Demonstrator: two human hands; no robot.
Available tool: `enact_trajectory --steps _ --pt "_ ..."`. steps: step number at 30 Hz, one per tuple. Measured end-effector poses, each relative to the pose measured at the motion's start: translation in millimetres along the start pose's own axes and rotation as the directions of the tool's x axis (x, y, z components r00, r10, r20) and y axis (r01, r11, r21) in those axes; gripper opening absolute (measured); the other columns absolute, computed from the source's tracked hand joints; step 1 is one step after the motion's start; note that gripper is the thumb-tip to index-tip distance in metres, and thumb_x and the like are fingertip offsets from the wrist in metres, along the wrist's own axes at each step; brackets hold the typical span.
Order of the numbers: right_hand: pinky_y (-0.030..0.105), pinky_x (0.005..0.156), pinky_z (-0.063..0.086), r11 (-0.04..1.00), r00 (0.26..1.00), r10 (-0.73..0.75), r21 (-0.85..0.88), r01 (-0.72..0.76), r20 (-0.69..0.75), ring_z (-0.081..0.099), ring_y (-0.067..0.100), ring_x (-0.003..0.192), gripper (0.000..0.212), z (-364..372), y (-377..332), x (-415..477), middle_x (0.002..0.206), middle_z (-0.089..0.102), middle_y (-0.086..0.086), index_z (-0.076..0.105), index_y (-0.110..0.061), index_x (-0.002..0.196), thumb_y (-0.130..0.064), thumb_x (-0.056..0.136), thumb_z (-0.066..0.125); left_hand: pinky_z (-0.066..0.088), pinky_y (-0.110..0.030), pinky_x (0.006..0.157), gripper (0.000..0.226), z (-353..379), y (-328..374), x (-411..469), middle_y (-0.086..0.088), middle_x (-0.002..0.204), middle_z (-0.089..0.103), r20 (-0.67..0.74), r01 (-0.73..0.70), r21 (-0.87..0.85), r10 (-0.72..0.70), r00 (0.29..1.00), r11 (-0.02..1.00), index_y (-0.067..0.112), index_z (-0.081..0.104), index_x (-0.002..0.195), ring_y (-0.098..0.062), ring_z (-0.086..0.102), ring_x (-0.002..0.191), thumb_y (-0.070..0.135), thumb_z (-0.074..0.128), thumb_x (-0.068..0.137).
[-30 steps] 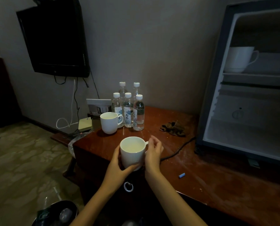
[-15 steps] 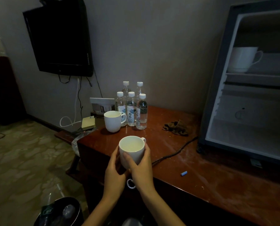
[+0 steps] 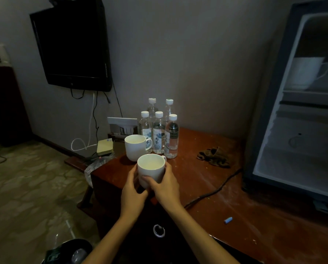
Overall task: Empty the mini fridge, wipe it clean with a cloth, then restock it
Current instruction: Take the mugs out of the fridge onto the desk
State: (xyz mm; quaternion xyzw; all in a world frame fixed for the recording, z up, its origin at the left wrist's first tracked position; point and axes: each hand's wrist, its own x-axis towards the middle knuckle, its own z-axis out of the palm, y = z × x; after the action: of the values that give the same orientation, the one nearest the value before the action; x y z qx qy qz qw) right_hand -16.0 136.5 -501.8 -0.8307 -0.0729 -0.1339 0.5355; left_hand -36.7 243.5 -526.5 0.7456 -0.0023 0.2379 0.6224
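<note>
White mug (image 3: 151,169) cupped between both hands (image 3: 151,189) above desk (image 3: 207,187).

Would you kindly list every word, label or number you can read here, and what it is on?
No text reads clearly.
Middle front bottle: two large dark characters on the label, too blurred to read.
Right front bottle: dark label, print too small.
Left front bottle: label partly hidden, unreadable.
TV: small mark on its lower edge, too small.

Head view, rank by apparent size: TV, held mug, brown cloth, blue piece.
1. TV
2. held mug and brown cloth look alike; the mug sits nearer, so unranked
3. blue piece
</note>
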Motion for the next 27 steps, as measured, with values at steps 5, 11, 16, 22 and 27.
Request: enact_trajectory --steps 5,11,16,22,27 --pt "0.038 0.100 0.046 1.000 1.000 0.005 -0.026 -0.006 -0.004 0.049 0.020 0.128 0.086 10.2 4.0 28.7 0.142 0.049 -0.002 0.031 -0.023 0.147 -0.041 0.075 0.077 0.041 -0.022 0.094 0.080 3.9 -3.5 27.9 -0.004 0.138 0.053 0.008 0.016 0.062 -0.016 1.000 0.998 0.017 0.038 0.144 -0.008 0.049 0.120 -0.011 0.068 0.076" --pt "0.036 0.100 0.045 0.997 1.000 -0.017 -0.069 0.017 0.003 0.048 0.021 0.129 0.086 15.4 11.4 54.1 0.142 0.049 0.000 0.029 -0.023 0.148 -0.036 0.077 0.076 0.044 -0.028 0.098 0.078 7.4 -11.0 54.0 -0.006 0.136 0.054 0.026 0.023 0.115 -0.027 0.999 0.993 0.016 0.039 0.141 -0.020 0.051 0.126 -0.012 0.068 0.074" --pt "0.039 0.102 0.043 0.997 1.000 -0.015 -0.073 0.016 0.012 0.045 0.022 0.131 0.086 19.2 19.0 66.7 0.145 0.046 0.000 0.027 -0.023 0.149 -0.035 0.079 0.075 0.045 -0.028 0.092 0.073 8.9 -15.2 66.8 -0.005 0.132 0.055 0.032 0.022 0.138 -0.027 0.999 0.990 0.015 0.041 0.136 -0.019 0.052 0.121 -0.010 0.069 0.073" --pt "0.040 0.100 0.045 0.998 1.000 -0.025 -0.060 0.026 0.015 0.047 0.022 0.129 0.086 21.8 24.6 78.6 0.144 0.047 0.000 0.028 -0.024 0.149 -0.036 0.077 0.075 0.049 -0.040 0.095 0.072 12.8 -19.6 80.8 -0.005 0.127 0.057 0.041 0.023 0.189 -0.032 0.999 0.982 0.017 0.042 0.133 -0.022 0.056 0.118 -0.005 0.072 0.071" --pt "0.040 0.105 0.042 0.999 0.999 -0.039 -0.017 0.039 0.005 0.042 0.019 0.134 0.085 24.2 30.3 83.9 0.149 0.042 -0.002 0.024 -0.024 0.151 -0.032 0.082 0.072 0.048 -0.037 0.094 0.067 18.8 -21.8 85.9 -0.008 0.131 0.055 0.039 -0.006 0.315 -0.007 0.999 0.949 0.014 0.043 0.131 -0.024 0.053 0.120 0.001 0.073 0.073"
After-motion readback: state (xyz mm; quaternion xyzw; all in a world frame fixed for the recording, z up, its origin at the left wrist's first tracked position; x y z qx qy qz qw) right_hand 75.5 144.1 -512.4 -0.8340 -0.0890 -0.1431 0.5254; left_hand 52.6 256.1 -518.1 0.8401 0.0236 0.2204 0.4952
